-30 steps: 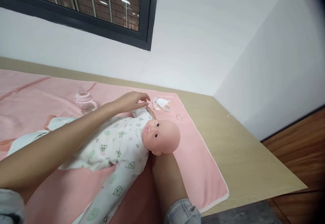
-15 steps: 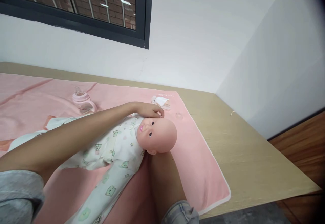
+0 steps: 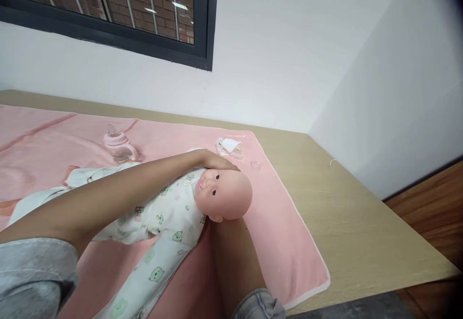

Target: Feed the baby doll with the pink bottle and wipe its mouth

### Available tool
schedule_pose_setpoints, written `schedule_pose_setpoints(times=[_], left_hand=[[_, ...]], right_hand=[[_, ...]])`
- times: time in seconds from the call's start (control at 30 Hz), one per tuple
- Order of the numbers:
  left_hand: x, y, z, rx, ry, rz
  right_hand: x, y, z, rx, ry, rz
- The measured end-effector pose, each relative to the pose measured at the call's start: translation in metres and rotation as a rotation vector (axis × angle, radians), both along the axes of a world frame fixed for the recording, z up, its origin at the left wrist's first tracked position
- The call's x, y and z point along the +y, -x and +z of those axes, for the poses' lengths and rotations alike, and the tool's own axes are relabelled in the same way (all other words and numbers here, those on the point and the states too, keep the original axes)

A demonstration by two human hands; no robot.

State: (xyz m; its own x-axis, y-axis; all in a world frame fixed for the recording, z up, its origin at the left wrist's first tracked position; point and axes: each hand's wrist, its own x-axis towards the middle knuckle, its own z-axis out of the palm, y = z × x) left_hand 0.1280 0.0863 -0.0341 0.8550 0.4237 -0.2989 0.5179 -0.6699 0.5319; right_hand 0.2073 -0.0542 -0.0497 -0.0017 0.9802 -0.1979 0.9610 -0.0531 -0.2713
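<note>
A baby doll (image 3: pixel 226 194) lies on its back on a pink blanket (image 3: pixel 285 242), dressed in a white printed suit (image 3: pixel 173 203). My left hand (image 3: pixel 219 161) rests along the far side of the doll's head, its fingers stretched out and touching near the ear. From the front edge my right forearm (image 3: pixel 235 256) runs up beneath the doll's head. The head hides my right hand and its fingers. Past my left fingers lies a small clear packet with a white piece (image 3: pixel 230 146) on it, and a clear round cap (image 3: pixel 255 166) sits to the right.
A pink baby bottle with a handle (image 3: pixel 120 145) stands on the blanket at the left. The wooden table (image 3: pixel 343 222) extends right of the blanket to a white wall (image 3: pixel 275 58). A dark-framed window (image 3: pixel 202 53) is set above.
My left fingers, curled near the doll's ear before, are now extended flat along the side of its head. The doll and my right arm stay in nearly the same place.
</note>
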Motion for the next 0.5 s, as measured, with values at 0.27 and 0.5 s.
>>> schedule_pose_setpoints(times=[0.27, 0.5], left_hand=[[-0.0002, -0.0050, -0.0041, -0.024, 0.027, 0.037], [0.0002, -0.0037, -0.0055, -0.116, 0.035, 0.051]], right_hand=[[-0.0106, 0.0003, 0.0035, -0.057, -0.082, 0.011], [-0.0009, 0.0031, 0.0092, -0.198, 0.055, 0.038]])
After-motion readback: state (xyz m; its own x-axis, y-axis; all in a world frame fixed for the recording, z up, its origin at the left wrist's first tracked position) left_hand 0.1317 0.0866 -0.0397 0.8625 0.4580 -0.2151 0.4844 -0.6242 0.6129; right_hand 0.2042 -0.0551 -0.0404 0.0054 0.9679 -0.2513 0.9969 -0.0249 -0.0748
